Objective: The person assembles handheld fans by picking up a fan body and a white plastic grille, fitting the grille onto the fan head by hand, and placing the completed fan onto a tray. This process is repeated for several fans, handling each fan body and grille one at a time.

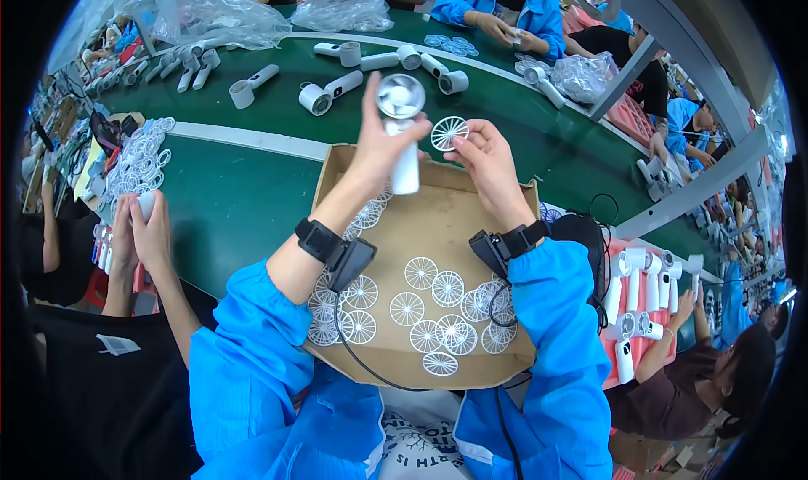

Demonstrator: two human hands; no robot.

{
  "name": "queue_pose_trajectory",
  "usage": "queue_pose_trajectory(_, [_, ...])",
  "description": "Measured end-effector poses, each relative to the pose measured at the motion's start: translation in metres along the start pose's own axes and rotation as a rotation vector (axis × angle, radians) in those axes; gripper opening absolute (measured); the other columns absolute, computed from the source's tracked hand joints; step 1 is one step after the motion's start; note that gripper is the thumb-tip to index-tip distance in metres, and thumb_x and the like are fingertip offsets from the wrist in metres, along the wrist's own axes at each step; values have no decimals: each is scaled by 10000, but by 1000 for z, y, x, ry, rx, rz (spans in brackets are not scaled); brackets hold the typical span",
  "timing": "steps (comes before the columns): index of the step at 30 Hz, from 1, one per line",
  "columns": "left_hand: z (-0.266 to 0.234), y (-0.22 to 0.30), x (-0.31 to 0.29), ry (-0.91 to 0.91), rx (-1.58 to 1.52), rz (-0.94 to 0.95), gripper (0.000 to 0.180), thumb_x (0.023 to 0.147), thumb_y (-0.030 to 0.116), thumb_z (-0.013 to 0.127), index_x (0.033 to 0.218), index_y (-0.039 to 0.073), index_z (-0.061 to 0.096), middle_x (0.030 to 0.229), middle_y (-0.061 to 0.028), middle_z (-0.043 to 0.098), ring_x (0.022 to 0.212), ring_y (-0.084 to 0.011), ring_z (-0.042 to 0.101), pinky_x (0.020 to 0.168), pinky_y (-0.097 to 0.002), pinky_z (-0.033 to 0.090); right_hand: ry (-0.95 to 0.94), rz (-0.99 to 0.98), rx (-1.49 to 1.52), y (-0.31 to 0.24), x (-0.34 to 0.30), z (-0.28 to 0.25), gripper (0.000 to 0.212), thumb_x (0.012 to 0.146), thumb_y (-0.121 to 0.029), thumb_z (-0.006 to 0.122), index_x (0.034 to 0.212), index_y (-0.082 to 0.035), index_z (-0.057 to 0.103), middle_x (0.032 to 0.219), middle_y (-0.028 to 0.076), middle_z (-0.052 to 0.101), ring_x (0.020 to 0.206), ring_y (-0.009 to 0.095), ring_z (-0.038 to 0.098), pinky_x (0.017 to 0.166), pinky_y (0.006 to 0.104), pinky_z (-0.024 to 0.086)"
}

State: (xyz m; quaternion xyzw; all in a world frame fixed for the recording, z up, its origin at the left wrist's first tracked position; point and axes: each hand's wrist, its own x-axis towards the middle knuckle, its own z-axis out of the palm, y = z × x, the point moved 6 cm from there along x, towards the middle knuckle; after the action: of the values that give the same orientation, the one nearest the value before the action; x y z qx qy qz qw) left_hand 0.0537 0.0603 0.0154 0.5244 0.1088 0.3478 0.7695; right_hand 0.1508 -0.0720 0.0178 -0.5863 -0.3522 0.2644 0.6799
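Note:
My left hand (pixel 377 141) is wrapped round a white handheld fan (pixel 405 162), held upright above the far edge of a cardboard box. The fan's round head is uncovered, and its blades show inside the ring. Just to the right, my right hand (pixel 486 158) pinches a white spoked fan grille (pixel 449 133) by its edge. The grille is apart from the fan head, with a small gap between them. Below both hands the cardboard box (pixel 421 215) rests in front of me, holding several loose white grilles (pixel 407 308) on its bottom.
Several white fans (pixel 316 98) lie on the green conveyor (pixel 278 109) beyond the box. At left, a co-worker's hands (pixel 145 227) work beside a heap of white rings (pixel 139 164). A pink tray (pixel 644 286) of fans stands at right. A metal post (pixel 627 76) rises at the right.

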Motion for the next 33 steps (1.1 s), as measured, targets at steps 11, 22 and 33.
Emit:
queue_pose_trajectory(11, [24, 22, -20, -102, 88, 223, 971, 724, -9, 736, 1470, 174, 142, 1170, -105, 510, 927, -170, 597, 571, -244, 539, -33, -33, 370, -9, -3, 12, 191, 923, 27, 494, 1095, -32, 438, 1033, 96, 601, 958, 175, 616, 859, 306, 545])
queue_pose_trajectory(22, [19, 20, -18, 1, 77, 199, 922, 768, -11, 699, 1466, 155, 119, 1166, -107, 508, 910, -165, 602, 579, -271, 556, 150, -606, -685, -44, -21, 18, 352, 822, -27, 652, 1140, -45, 502, 1099, 124, 563, 1053, 252, 591, 856, 352, 539])
queue_pose_trajectory(33, [15, -13, -15, -77, 142, -175, 815, 835, -25, 577, 1469, 203, 119, 1127, -131, 543, 886, -180, 617, 570, -282, 550, 226, -661, -872, -42, -26, 13, 404, 697, -87, 763, 1080, -61, 639, 1083, 127, 551, 978, 288, 581, 830, 351, 481])
